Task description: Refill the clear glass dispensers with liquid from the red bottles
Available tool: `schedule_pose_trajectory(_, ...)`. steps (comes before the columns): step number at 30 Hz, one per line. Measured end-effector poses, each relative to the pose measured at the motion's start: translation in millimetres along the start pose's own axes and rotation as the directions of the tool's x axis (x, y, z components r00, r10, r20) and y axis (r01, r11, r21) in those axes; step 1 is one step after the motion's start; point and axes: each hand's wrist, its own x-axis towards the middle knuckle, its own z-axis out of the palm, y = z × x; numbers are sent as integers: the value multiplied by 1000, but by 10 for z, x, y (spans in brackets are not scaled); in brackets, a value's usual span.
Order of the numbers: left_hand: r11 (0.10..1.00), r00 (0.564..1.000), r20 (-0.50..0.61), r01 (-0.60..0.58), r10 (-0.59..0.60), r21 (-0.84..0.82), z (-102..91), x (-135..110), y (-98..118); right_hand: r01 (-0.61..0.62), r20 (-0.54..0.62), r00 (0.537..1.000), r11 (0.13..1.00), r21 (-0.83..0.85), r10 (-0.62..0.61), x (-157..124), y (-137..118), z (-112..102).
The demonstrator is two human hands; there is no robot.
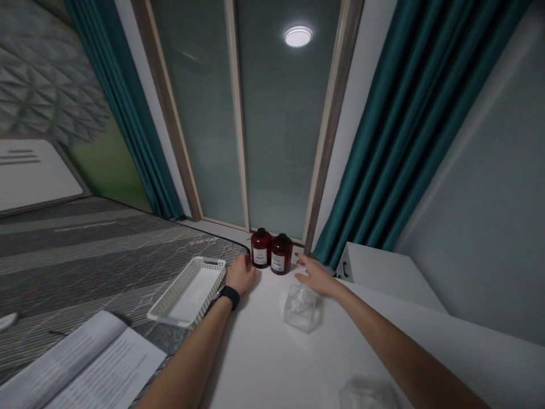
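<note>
Two dark red-brown bottles stand side by side at the far end of the white tabletop (272, 352), a left bottle (261, 249) and a right bottle (281, 254), each with a black top and a pale label. My left hand (241, 274), with a black watch at the wrist, is close to the left bottle; its fingers are bent and partly hidden, with a gap at the thumb. To the right of the bottles, my right hand (315, 275) has its fingers spread and holds nothing. Just below it stands a clear glass bottle (300, 309), slightly blurred.
A white perforated basket (158, 311) lies left of my left hand on a grey patterned surface (106, 244). Nearer is an open book (102, 363). Another clear glass object (368, 395) is cut off at the bottom. A white cabinet (383, 272) stands at right, below green curtains (383, 142).
</note>
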Motion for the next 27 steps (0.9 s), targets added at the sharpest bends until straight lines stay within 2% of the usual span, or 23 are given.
schedule_pose_trajectory(3,1000,992,-123,-21,22,9,-95,-28,57,-19,4,1000,1000,4,19,-188,10,-93)
schedule_pose_trajectory(5,998,984,-164,-65,62,-11,-166,-83,144,-25,13,1000,1000,7,25,-311,-2,-157)
schedule_pose_trajectory(7,988,980,-142,-144,136,-48,-235,-184,280,-30,20,999,999,14,30,-419,-22,-214)
schedule_pose_trajectory(10,953,960,-33,-279,277,-120,-322,-402,535,-37,13,999,999,31,36,-555,-65,-283)
schedule_pose_trajectory(11,928,938,19,-339,346,-157,-342,-477,615,-37,8,999,999,38,37,-599,-81,-302)
schedule_pose_trajectory(12,878,890,84,-420,448,-230,-354,-547,684,-36,4,999,998,46,36,-645,-99,-322)
schedule_pose_trajectory(14,799,795,191,-498,576,-337,-351,-656,777,-33,-4,999,998,61,34,-751,-137,-368)
schedule_pose_trajectory(16,759,721,276,-518,636,-394,-310,-718,809,-32,-12,999,997,73,33,-880,-174,-425)
schedule_pose_trajectory(19,749,664,358,-515,656,-417,-211,-745,796,-40,-23,999,996,84,42,-1115,-222,-526)
schedule_pose_trajectory(23,765,667,385,-491,638,-417,-136,-752,791,-51,-24,998,993,109,54,-1481,-283,-633)
schedule_pose_trajectory(27,778,672,401,-476,623,-411,-184,-781,810,-49,-16,998,983,177,53,-1897,-359,-657)
